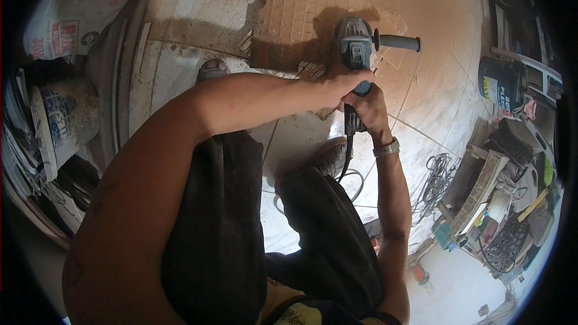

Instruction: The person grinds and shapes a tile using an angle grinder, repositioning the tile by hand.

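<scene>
An angle grinder (355,42), grey and black, is gripped by both of my hands. Its side handle (400,43) sticks out to the right with no hand on it. My left hand (345,86) is wrapped round the body behind the head. Just below it, my right hand (369,111) closes round the rear end, a watch (386,147) on its wrist. From there a black cord (348,159) runs down toward my shoe. Beyond the tool lies a flat brown slab (289,21) with a grid pattern and a notched left edge. The grinder's disc is hidden.
Dusty pale tiles cover the floor (427,93). A coiled cable (442,180) lies at right, near a dark bucket (503,87) and a heap of tools and scraps. On the left stand a dirty bucket (71,117) and a white sack (81,15). My shoe (328,158) is close below the grinder.
</scene>
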Demonstrator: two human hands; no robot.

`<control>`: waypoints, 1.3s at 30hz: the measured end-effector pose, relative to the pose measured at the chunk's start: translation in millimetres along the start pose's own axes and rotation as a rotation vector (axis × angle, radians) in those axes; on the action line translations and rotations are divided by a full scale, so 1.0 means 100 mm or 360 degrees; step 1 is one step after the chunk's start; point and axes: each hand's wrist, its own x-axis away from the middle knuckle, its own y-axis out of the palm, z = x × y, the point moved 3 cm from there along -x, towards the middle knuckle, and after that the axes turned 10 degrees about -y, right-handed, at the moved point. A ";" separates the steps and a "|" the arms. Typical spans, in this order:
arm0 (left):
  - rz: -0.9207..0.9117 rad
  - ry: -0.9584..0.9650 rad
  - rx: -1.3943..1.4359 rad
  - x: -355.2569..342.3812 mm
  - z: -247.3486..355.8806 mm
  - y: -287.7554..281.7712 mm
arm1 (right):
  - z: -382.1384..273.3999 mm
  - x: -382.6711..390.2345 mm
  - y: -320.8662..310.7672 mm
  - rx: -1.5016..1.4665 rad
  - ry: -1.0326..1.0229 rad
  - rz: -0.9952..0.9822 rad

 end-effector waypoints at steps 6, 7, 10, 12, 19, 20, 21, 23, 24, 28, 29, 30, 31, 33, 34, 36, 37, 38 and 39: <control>0.0141 0.0099 -0.0074 -0.18 0.18 -0.01 | 0.02 -0.21 -0.05 0.0010 -0.0062 -0.0003; 0.0139 0.0096 -0.0075 -0.19 0.20 -0.01 | 0.04 -0.22 -0.04 0.0010 -0.0059 -0.0001; 0.0011 -0.0007 0.0010 -0.19 0.22 -0.04 | -0.02 -0.24 -0.01 -0.0019 -0.0059 0.0035; -0.0268 -0.0092 0.0080 -0.10 0.14 -0.05 | -0.11 -0.14 0.04 0.0070 0.0023 0.0084; -0.0199 0.0043 -0.0224 0.34 -0.19 0.00 | -0.14 0.40 0.17 -0.0332 0.0133 0.0062; -0.0178 0.0124 -0.0207 0.37 -0.25 -0.02 | -0.07 0.45 0.22 -0.0389 0.0096 0.0097; -0.0177 0.0124 -0.0207 0.39 -0.31 -0.06 | -0.10 0.49 0.26 -0.0390 0.0096 0.0097; -0.0236 0.0248 -0.0107 0.44 -0.39 -0.12 | -0.18 0.54 0.34 -0.0403 0.0077 0.0073; -0.0185 0.0026 -0.0012 0.46 -0.48 -0.14 | -0.14 0.58 0.37 -0.0372 0.0062 0.0053; -0.0126 -0.0004 -0.0025 0.55 -0.59 -0.33 | 0.02 0.64 0.54 -0.0397 0.0082 0.0002; -0.0119 -0.0001 -0.0027 0.56 -0.61 -0.37 | 0.02 0.63 0.58 -0.0402 0.0078 -0.0003; -0.0053 -0.0012 -0.0022 0.59 -0.61 -0.38 | 0.02 0.63 0.60 -0.0412 0.0079 -0.0025; 0.0013 -0.0021 -0.0017 0.62 -0.61 -0.38 | 0.03 0.64 0.61 -0.0422 0.0080 -0.0049; 0.0040 0.0047 0.0006 0.68 -0.59 -0.37 | 0.08 0.66 0.63 -0.0373 0.0136 -0.0069; 0.0067 0.0116 0.0027 0.70 -0.57 -0.37 | 0.12 0.67 0.64 -0.0326 0.0191 -0.0088; 0.0061 0.0062 0.0008 0.70 -0.56 -0.39 | 0.13 0.66 0.65 -0.0295 0.0179 -0.0085; 0.0057 0.0005 -0.0013 0.70 -0.56 -0.40 | 0.13 0.65 0.66 -0.0268 0.0169 -0.0082; 0.0057 0.0005 -0.0013 0.70 -0.56 -0.40 | 0.12 0.64 0.65 -0.0268 0.0169 -0.0082; 0.0070 -0.0057 -0.0016 0.67 -0.57 -0.43 | 0.07 0.62 0.65 -0.0249 0.0185 -0.0121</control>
